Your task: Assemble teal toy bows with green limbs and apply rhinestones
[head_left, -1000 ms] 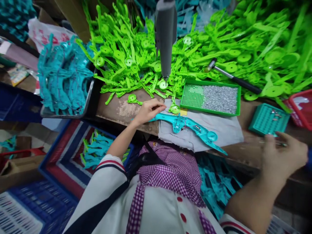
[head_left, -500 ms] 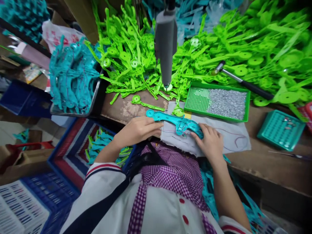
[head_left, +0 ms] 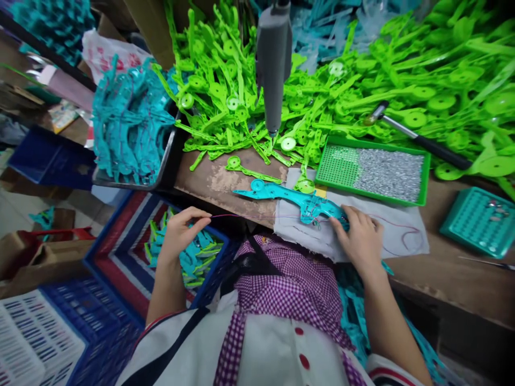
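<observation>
Left hand [head_left: 182,231]: pinching reddish strand [head_left: 249,216] (nearly straight) | right hand [head_left: 357,235]: clasping turquoise part [head_left: 295,198] over cloth [head_left: 406,215]

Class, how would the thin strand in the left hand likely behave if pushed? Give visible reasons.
The strand is probably floppy: a similar length lies in a loose curl on the cloth. It likely runs straight only under tension, as between the left hand and the turquoise part. Being so thin, it should feel very light.

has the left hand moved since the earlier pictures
Yes: judged against the grey cloth, the left hand has moved left, away from the cloth's edge; a thin thread runs from it toward the teal part.
</observation>
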The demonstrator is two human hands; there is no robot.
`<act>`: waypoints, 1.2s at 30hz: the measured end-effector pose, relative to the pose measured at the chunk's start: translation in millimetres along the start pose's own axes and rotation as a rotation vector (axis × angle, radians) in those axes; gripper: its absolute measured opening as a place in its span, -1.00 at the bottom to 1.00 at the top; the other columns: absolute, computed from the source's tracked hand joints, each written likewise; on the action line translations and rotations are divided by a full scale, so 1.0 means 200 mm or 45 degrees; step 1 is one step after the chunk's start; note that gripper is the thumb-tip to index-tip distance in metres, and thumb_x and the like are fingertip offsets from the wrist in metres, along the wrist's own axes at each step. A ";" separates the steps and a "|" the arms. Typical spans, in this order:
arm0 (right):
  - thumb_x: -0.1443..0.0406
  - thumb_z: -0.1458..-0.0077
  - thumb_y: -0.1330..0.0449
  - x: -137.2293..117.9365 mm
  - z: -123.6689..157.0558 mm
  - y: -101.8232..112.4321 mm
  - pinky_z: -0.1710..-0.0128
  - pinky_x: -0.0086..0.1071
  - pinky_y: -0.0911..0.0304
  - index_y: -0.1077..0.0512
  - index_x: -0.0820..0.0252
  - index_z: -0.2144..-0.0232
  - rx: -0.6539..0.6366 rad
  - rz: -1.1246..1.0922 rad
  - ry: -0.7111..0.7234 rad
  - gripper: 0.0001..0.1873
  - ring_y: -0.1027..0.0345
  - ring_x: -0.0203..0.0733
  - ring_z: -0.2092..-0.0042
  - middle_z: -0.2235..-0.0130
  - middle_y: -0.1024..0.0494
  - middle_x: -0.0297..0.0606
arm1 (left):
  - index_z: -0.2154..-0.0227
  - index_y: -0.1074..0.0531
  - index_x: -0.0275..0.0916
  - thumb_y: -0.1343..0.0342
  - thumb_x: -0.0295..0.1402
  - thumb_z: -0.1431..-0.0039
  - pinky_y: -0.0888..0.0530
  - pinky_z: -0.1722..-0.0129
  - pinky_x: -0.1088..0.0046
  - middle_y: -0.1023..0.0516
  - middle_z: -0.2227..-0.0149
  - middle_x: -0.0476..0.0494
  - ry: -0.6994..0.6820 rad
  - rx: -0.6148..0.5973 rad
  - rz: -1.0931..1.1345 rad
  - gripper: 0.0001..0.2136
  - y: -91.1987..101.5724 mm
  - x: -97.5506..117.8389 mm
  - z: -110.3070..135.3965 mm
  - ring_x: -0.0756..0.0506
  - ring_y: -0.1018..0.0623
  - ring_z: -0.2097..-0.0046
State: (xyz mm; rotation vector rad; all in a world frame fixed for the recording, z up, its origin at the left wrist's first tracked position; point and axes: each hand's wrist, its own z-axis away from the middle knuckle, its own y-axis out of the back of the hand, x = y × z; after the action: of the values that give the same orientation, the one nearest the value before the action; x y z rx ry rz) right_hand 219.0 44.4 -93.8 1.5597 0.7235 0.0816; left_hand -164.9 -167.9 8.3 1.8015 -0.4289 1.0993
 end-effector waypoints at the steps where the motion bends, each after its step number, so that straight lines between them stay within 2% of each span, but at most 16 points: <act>1: -0.02 -0.37 0.00 0.00 0.01 0.02 -0.20 0.14 -0.10 -0.37 0.21 -0.21 0.039 -0.047 0.003 -0.42 -0.38 0.18 -0.16 -0.18 -0.51 0.08 | 0.39 -0.58 -0.24 -0.36 -0.28 -0.09 -0.39 0.55 0.58 -0.54 0.52 -0.01 0.078 0.107 0.148 -0.85 -0.05 0.00 0.00 0.05 -0.47 0.54; 3: 0.00 -0.36 -0.04 -0.04 0.03 0.08 -0.22 0.20 -0.11 -0.38 0.18 -0.21 0.163 -0.162 0.013 -0.46 -0.37 0.20 -0.20 -0.19 -0.48 0.09 | 0.41 -0.53 -0.26 -0.39 -0.20 -0.04 -0.24 0.68 0.65 -0.41 0.63 0.10 0.202 0.254 0.435 -0.76 -0.18 0.04 0.00 0.12 -0.32 0.66; 4: 0.03 -0.35 -0.06 -0.08 0.04 0.12 -0.23 0.20 -0.14 -0.39 0.15 -0.20 0.237 -0.233 0.033 -0.49 -0.36 0.19 -0.22 -0.19 -0.48 0.08 | 0.41 -0.51 -0.26 -0.41 -0.18 0.00 -0.22 0.70 0.66 -0.39 0.64 0.12 0.238 0.242 0.520 -0.72 -0.25 0.08 0.00 0.13 -0.30 0.67; 6: 0.09 -0.33 -0.12 -0.21 0.06 0.21 -0.24 0.19 -0.18 -0.38 0.08 -0.21 0.336 -0.405 0.154 -0.53 -0.34 0.17 -0.26 -0.17 -0.49 0.03 | 0.41 -0.52 -0.26 -0.45 -0.15 0.05 -0.26 0.69 0.67 -0.46 0.59 0.08 0.239 0.037 0.590 -0.69 -0.38 0.20 -0.01 0.13 -0.35 0.65; 7: 0.09 -0.31 -0.16 -0.28 0.06 0.24 -0.26 0.18 -0.18 -0.34 0.04 -0.25 0.330 -0.506 0.261 -0.49 -0.31 0.17 -0.28 -0.19 -0.48 0.00 | 0.42 -0.53 -0.27 -0.46 -0.15 0.05 -0.30 0.67 0.66 -0.51 0.56 0.03 0.196 -0.152 0.624 -0.68 -0.45 0.26 -0.01 0.11 -0.40 0.63; 10: -0.01 -0.21 -0.27 -0.49 0.02 0.29 -0.25 0.14 -0.26 -0.18 -0.02 -0.37 0.020 -0.836 0.554 -0.23 -0.32 0.14 -0.29 -0.25 -0.44 -0.04 | 0.37 -0.56 -0.27 -0.44 -0.13 -0.02 -0.44 0.59 0.60 -0.56 0.47 -0.03 0.074 -0.529 0.786 -0.69 -0.60 0.43 -0.06 0.06 -0.51 0.54; 11: -0.02 -0.21 -0.27 -0.54 0.00 0.29 -0.17 0.07 -0.35 -0.16 -0.01 -0.38 -0.103 -0.962 0.552 -0.22 -0.41 0.09 -0.21 -0.21 -0.48 -0.06 | 0.36 -0.56 -0.27 -0.42 -0.12 -0.06 -0.48 0.54 0.59 -0.57 0.45 -0.04 0.045 -0.552 0.862 -0.69 -0.64 0.47 -0.08 0.06 -0.53 0.52; 13: 0.02 -0.28 -0.21 -0.58 -0.04 0.27 0.08 -0.14 -0.48 -0.26 0.01 -0.31 -0.227 -1.190 0.405 -0.37 -0.55 -0.08 0.05 -0.02 -0.61 -0.14 | 0.34 -0.55 -0.25 -0.40 -0.09 -0.10 -0.54 0.46 0.56 -0.57 0.39 -0.05 0.010 -0.538 1.026 -0.69 -0.69 0.50 -0.13 0.05 -0.57 0.45; 16: 0.06 -0.32 -0.17 -0.55 -0.08 0.26 0.34 -0.35 -0.38 -0.53 0.09 0.09 -0.160 -1.304 0.164 -0.71 -0.45 -0.26 0.36 0.32 -0.59 -0.32 | 0.33 -0.58 -0.24 -0.40 -0.04 -0.07 -0.59 0.38 0.53 -0.57 0.28 -0.08 -0.007 -0.532 1.165 -0.66 -0.73 0.48 -0.19 0.04 -0.61 0.37; 18: 0.03 -0.31 -0.18 -0.52 -0.09 0.28 0.42 -0.39 -0.27 -0.53 0.13 0.33 -0.124 -1.297 0.084 -0.67 -0.34 -0.31 0.45 0.47 -0.49 -0.37 | 0.29 -0.62 -0.22 -0.41 -0.04 -0.07 -0.62 0.32 0.51 -0.57 0.21 -0.12 -0.023 -0.544 1.152 -0.67 -0.74 0.47 -0.21 0.01 -0.62 0.29; 20: -0.01 -0.31 -0.16 -0.50 -0.11 0.29 0.50 -0.42 -0.14 -0.47 0.14 0.43 -0.173 -1.348 0.012 -0.59 -0.20 -0.35 0.52 0.56 -0.37 -0.42 | 0.22 -0.65 -0.19 -0.39 -0.06 -0.10 -0.65 0.22 0.47 -0.58 0.12 -0.16 -0.065 -0.553 1.112 -0.68 -0.75 0.47 -0.22 -0.05 -0.64 0.16; 22: -0.05 -0.29 -0.16 -0.49 -0.13 0.30 0.56 -0.43 -0.04 -0.41 0.15 0.49 -0.257 -1.422 -0.049 -0.53 -0.08 -0.37 0.57 0.60 -0.30 -0.45 | 0.14 -0.66 -0.14 -0.36 -0.07 -0.14 -0.66 0.10 0.40 -0.57 0.02 -0.18 -0.124 -0.559 1.064 -0.69 -0.77 0.47 -0.23 -0.09 -0.64 0.05; 24: -0.09 -0.26 -0.17 -0.49 -0.14 0.30 0.59 -0.43 0.01 -0.36 0.14 0.52 -0.337 -1.476 -0.084 -0.50 0.00 -0.39 0.60 0.61 -0.27 -0.46 | 0.08 -0.65 -0.11 -0.33 -0.09 -0.19 -0.65 0.05 0.36 -0.56 -0.03 -0.17 -0.189 -0.531 0.998 -0.69 -0.78 0.48 -0.23 -0.09 -0.65 0.05; 27: -0.10 -0.27 -0.16 -0.47 -0.14 0.30 0.60 -0.43 0.04 -0.34 0.14 0.52 -0.409 -1.474 -0.072 -0.49 0.02 -0.39 0.59 0.59 -0.26 -0.46 | 0.09 -0.66 -0.11 -0.33 -0.16 -0.21 -0.64 0.10 0.39 -0.62 0.09 -0.15 -0.267 -0.412 0.825 -0.74 -0.81 0.49 -0.25 -0.06 -0.65 0.11; 32: -0.04 -0.35 -0.07 -0.42 -0.11 0.33 0.51 -0.42 -0.08 -0.36 0.14 0.49 -0.444 -1.278 0.083 -0.52 -0.12 -0.35 0.52 0.55 -0.31 -0.42 | 0.16 -0.67 -0.14 -0.31 -0.29 -0.24 -0.59 0.15 0.41 -0.68 0.21 -0.11 -0.391 -0.282 0.525 -0.85 -0.82 0.48 -0.23 -0.04 -0.64 0.17; 36: -0.02 -0.35 -0.07 -0.38 -0.09 0.34 0.48 -0.41 -0.12 -0.34 0.14 0.52 -0.545 -1.027 0.210 -0.51 -0.24 -0.30 0.48 0.56 -0.36 -0.39 | 0.11 -0.64 -0.13 -0.21 -0.33 -0.33 -0.57 0.15 0.43 -0.64 0.23 -0.10 -0.599 -0.321 0.319 -0.85 -0.80 0.47 -0.18 -0.02 -0.62 0.18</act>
State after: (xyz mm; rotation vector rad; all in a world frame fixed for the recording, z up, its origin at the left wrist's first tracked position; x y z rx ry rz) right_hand 176.8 25.9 0.2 0.7827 1.3226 -0.2237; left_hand -23.4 -42.3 5.1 1.8017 -1.0504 0.7321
